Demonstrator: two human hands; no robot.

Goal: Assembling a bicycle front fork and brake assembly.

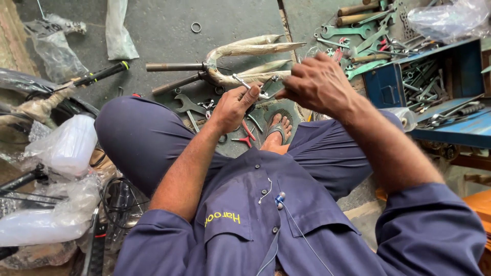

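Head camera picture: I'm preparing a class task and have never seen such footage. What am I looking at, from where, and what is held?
The camera sits on a person's head and looks down, so you see their own arms and blue work clothes. The left hand and right hand meet on a small metal part; what it is exactly is hard to tell. On the concrete floor lie wrapped bicycle forks, loose spanners, red pliers and plastic bags. At the right stands an open blue toolbox full of tools.
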